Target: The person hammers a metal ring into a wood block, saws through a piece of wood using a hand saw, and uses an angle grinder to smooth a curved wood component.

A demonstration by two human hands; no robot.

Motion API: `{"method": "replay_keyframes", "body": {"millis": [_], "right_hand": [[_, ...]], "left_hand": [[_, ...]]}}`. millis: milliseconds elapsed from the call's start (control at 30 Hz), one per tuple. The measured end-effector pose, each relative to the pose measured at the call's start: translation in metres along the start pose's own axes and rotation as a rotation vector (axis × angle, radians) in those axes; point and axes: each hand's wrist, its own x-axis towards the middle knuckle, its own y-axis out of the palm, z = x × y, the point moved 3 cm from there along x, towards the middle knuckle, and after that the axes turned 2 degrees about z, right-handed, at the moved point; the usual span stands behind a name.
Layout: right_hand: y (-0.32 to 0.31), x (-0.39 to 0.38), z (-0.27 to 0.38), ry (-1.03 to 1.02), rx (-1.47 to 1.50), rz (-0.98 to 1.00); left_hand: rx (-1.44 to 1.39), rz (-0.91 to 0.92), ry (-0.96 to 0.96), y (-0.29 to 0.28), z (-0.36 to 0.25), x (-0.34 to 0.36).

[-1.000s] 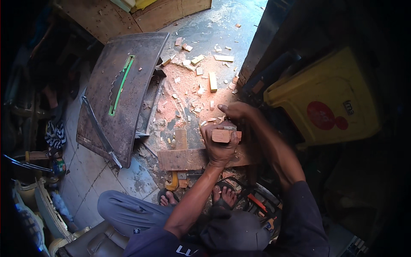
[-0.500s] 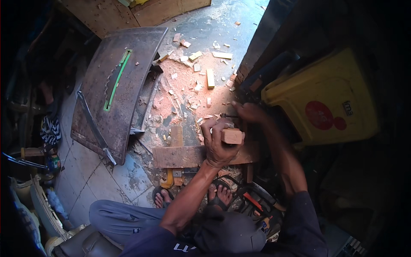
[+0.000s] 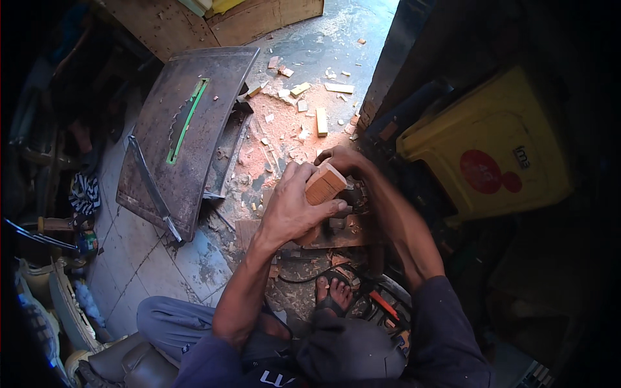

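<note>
A reddish wooden block [image 3: 326, 185] stands tilted in my left hand [image 3: 288, 207], with the fingers wrapped round its left side and the thumb along its near side. Just past the block, my right hand [image 3: 344, 159] is bent inward with curled fingers. The block and left hand partly cover those fingers, so what they hold cannot be made out. Below both hands lies a wooden board [image 3: 352, 233], mostly hidden by my left hand and the block.
To the left is a tilted saw table [image 3: 171, 123] with a green slot insert [image 3: 189, 119] and a loose metal strip [image 3: 150, 184]. Sawdust and offcuts [image 3: 321, 121] litter the floor ahead. A yellow plastic panel [image 3: 491, 145] stands at the right. Cables and tools [image 3: 381, 304] lie by my foot.
My left hand has shifted left and turned the block to a slant. My right hand has come in from the right to the block's far side. The view has moved slightly.
</note>
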Motion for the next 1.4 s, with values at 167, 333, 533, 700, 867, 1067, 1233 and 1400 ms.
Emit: {"method": "replay_keyframes", "body": {"millis": [167,333,533,700,867,1067,1233,1400], "right_hand": [[-0.010,0.012,-0.029,0.109,-0.058,0.075],[-0.023,-0.022,-0.055,0.140,-0.337,-0.027],[-0.019,-0.096,-0.045,0.012,-0.104,-0.233],[-0.030,-0.068,0.004,-0.140,-0.404,-0.209],[-0.014,-0.012,0.006,-0.117,-0.430,-0.104],[0.014,-0.084,0.028,-0.345,0.211,-0.629],[0.098,-0.185,0.014,-0.626,0.355,-0.488],[0.131,-0.220,-0.016,-0.393,0.405,-0.597]], "left_hand": [[0.099,0.123,0.121,-0.009,0.002,0.004],[0.121,0.296,0.194,-0.015,-0.005,0.021],[0.183,0.325,0.214,-0.011,-0.007,0.029],[0.049,0.380,0.259,-0.005,-0.014,0.030],[-0.184,0.260,0.191,0.004,-0.011,0.012],[-0.531,-0.049,-0.070,0.021,0.023,-0.029],[-0.865,-0.296,-0.100,0.061,0.010,-0.050],[-1.067,-0.243,-0.120,0.062,0.001,-0.045]]}}
